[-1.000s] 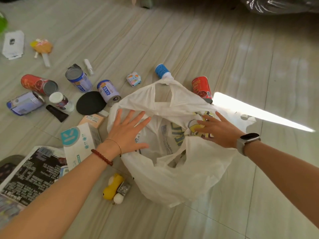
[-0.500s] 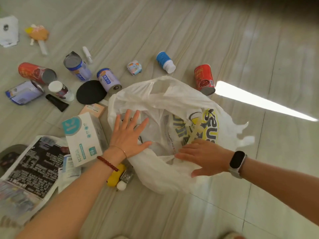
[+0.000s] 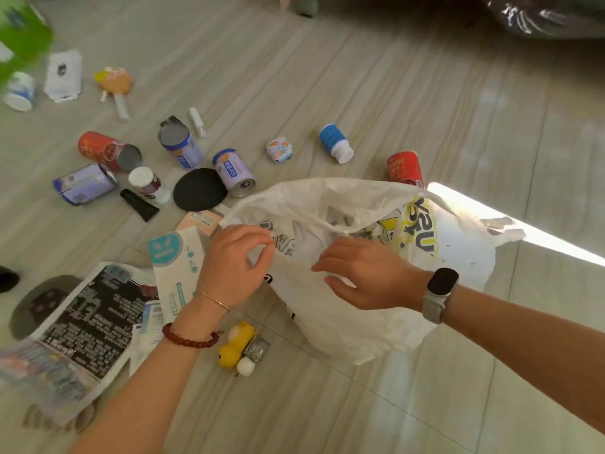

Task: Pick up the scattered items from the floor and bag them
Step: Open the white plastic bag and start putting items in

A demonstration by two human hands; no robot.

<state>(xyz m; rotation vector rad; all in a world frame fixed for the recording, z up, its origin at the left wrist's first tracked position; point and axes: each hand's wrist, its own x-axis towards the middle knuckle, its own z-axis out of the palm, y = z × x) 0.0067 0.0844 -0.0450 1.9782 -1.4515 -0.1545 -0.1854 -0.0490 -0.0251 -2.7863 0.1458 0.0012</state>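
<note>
A white plastic bag point(image 3: 360, 309) with yellow and black print lies crumpled on the tile floor in the middle. My left hand point(image 3: 234, 267) pinches the bag's near left edge between thumb and fingers. My right hand point(image 3: 363, 273) rests on the bag's plastic with curled fingers, gathering it. Scattered around lie a red can point(image 3: 404, 168), a blue bottle with a white cap point(image 3: 337, 144), a purple can point(image 3: 234, 173), a white and teal box point(image 3: 176, 263), a yellow toy point(image 3: 237, 344) and a newspaper point(image 3: 82, 326).
Further left lie more cans point(image 3: 109, 151), a small white-capped jar point(image 3: 147, 185), a black disc point(image 3: 199, 190), a black tube point(image 3: 139, 204) and an orange toy point(image 3: 114, 81). A sunlit strip point(image 3: 523, 224) crosses the floor at right. Dark wrapped furniture point(image 3: 540, 14) stands at the back right.
Both hands went from lying flat and spread on the bag to curling and gripping its plastic. The bag's mouth has lifted, and the right hand moved toward the left hand.
</note>
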